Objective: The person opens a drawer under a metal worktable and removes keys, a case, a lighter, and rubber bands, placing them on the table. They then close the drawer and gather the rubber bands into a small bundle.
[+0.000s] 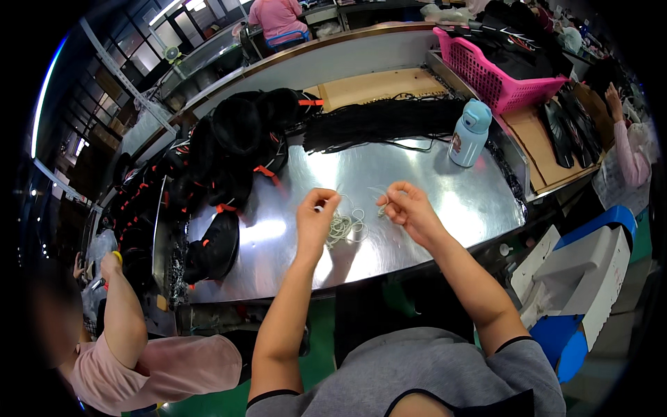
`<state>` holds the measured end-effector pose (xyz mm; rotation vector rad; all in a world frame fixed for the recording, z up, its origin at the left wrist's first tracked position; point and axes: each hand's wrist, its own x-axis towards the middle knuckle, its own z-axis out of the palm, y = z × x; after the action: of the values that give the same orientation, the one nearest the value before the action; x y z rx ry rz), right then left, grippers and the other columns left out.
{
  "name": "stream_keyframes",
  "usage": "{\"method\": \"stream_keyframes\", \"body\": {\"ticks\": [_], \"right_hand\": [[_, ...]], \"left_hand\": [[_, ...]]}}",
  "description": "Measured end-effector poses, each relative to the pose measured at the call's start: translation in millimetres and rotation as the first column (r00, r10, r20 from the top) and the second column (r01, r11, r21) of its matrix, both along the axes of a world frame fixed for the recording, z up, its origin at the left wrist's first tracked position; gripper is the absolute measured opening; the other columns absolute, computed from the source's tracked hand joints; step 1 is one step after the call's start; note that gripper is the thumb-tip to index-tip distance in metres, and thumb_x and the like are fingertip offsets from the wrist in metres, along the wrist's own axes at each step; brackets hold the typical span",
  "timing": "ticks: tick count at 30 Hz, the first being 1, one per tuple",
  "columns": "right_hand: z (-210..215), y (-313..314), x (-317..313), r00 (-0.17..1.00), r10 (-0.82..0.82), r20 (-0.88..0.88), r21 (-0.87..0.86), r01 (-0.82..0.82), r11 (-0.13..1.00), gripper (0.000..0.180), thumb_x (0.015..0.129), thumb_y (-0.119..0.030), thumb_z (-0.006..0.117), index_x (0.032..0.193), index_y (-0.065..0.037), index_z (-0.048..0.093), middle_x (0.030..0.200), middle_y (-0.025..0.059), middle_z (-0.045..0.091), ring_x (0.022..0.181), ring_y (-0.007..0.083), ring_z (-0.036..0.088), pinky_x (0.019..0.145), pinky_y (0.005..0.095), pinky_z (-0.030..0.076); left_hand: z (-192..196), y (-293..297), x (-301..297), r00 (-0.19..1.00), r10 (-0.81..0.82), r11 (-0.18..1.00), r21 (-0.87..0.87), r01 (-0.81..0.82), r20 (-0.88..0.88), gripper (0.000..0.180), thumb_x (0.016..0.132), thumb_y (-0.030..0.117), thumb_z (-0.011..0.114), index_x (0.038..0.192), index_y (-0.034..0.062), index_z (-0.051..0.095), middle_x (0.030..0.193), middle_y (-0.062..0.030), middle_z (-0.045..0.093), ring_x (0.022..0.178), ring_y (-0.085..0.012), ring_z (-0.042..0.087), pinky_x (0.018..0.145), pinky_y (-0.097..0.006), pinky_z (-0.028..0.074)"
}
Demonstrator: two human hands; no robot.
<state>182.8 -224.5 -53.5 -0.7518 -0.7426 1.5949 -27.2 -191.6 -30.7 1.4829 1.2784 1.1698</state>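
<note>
Over the shiny metal tabletop (424, 243), my left hand (317, 219) has its thumb and forefinger pinched together on thin, pale cord. Loose loops of this pale cord (342, 228) lie in a small tangle beside the left fingers. To the right, my right hand (408, 207) also pinches, with a thin pale strand and a small bit of the same cord at its fingertips. A gap separates the two hands. Whether one strand runs between them is too fine to tell.
Black rounded pieces (236, 125) with orange-red strips are heaped at left. Black cords (382, 124) lie at the back, near a light-blue bottle (470, 135). A pink basket (479, 73) stands far right, a white-and-blue box (590, 271) at near right. A co-worker (139, 361) works at left.
</note>
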Motion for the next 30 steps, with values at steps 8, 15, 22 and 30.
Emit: {"method": "stream_keyframes", "body": {"ticks": [8,15,22,30], "right_hand": [[-1.3,-20.1,-9.3,0.952,0.13,-0.276,-0.181,-0.185,0.966,0.024,0.093,-0.018,0.061,0.11,-0.001,0.057,0.101,0.0051,0.063,0.077,0.0087,0.06,0.049,0.0147,0.04],[-21.7,-34.2,2.5,0.918,0.003,-0.396,-0.241,-0.107,0.965,0.028,0.09,-0.012,0.063,0.114,0.0,0.053,0.103,0.0074,0.063,0.072,0.0079,0.056,0.05,0.0151,0.041],[-22.2,-42.1,46.9,0.958,-0.075,-0.276,-0.191,0.022,0.981,0.04,0.091,-0.006,0.059,0.124,-0.001,0.037,0.099,0.0155,0.062,0.067,0.0093,0.052,0.05,0.0183,0.038],[-19.9,-47.3,58.2,0.852,-0.231,-0.469,-0.311,0.085,0.947,0.018,0.091,-0.006,0.06,0.107,0.002,0.054,0.096,0.0113,0.062,0.077,0.0101,0.061,0.063,0.0185,0.053]], "left_hand": [[13.0,-30.5,31.8,0.912,-0.073,0.876,0.411,0.252,-0.404,0.009,0.076,0.008,0.071,0.084,0.0071,0.067,0.087,-0.0053,0.058,0.085,-0.0234,0.051,0.076,-0.034,0.041],[6.7,-50.2,46.3,0.818,-0.024,0.778,0.503,0.377,-0.575,0.013,0.073,0.005,0.071,0.086,0.0098,0.068,0.097,-0.0048,0.058,0.089,-0.0245,0.052,0.078,-0.036,0.044],[-16.3,-20.3,43.8,0.831,-0.116,0.898,0.299,0.322,-0.544,0.01,0.078,0.006,0.068,0.088,0.0061,0.068,0.093,-0.0083,0.064,0.09,-0.0256,0.057,0.077,-0.035,0.047],[-53.3,4.2,66.1,0.58,-0.155,0.888,0.144,0.436,-0.8,0.014,0.077,0.012,0.07,0.087,0.0034,0.067,0.084,-0.0109,0.059,0.079,-0.0231,0.057,0.074,-0.033,0.047]]}}
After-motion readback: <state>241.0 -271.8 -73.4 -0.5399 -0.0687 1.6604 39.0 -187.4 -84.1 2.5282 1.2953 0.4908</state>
